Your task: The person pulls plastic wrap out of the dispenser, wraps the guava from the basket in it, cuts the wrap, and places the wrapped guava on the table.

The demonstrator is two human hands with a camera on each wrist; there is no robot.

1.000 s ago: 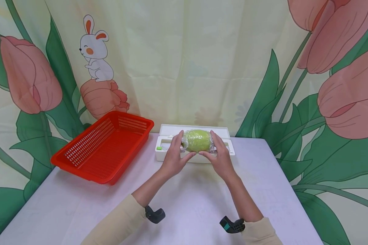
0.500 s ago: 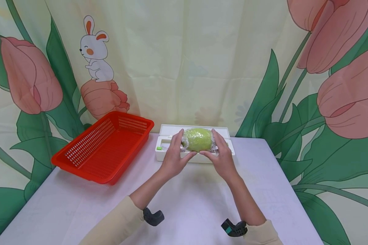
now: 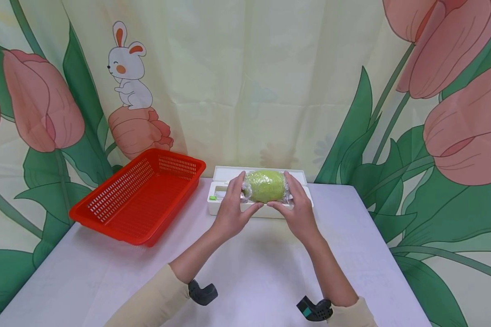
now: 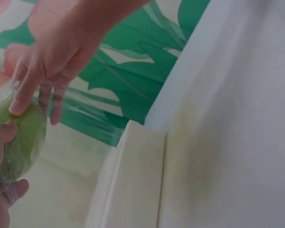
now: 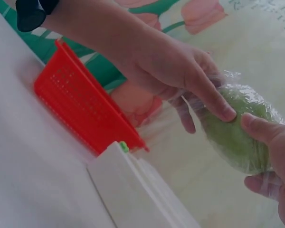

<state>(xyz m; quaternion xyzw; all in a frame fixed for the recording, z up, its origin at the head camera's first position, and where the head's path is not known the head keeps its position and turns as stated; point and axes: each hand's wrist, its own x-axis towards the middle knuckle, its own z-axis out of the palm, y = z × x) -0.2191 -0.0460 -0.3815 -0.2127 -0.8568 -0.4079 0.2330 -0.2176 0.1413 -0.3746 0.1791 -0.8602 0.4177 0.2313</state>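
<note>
An oval light-green fruit [image 3: 263, 186], wrapped in crinkled clear cling film, is held up between both hands. My left hand [image 3: 231, 210] grips its left end and my right hand [image 3: 298, 211] its right end. Both thumbs lie on the near side, tips almost meeting, as the right wrist view shows on the fruit [image 5: 237, 142]. Behind and below stands a white cling film dispenser box [image 3: 270, 212] with its lid [image 3: 222, 172] raised and a green slider [image 3: 212, 198] at the left. Film [image 4: 92, 111] stretches out from the fruit in the left wrist view.
A red plastic basket [image 3: 147, 209] with slotted walls sits to the left of the dispenser. Both stand on a white-covered table [image 3: 253, 272]. A printed curtain [image 3: 286, 91] with tulips and a rabbit hangs right behind the table.
The hands keep their hold on the wrapped fruit, which has turned very slightly. My right fingers have shifted a little to the right, and both forearms have dropped slightly.
</note>
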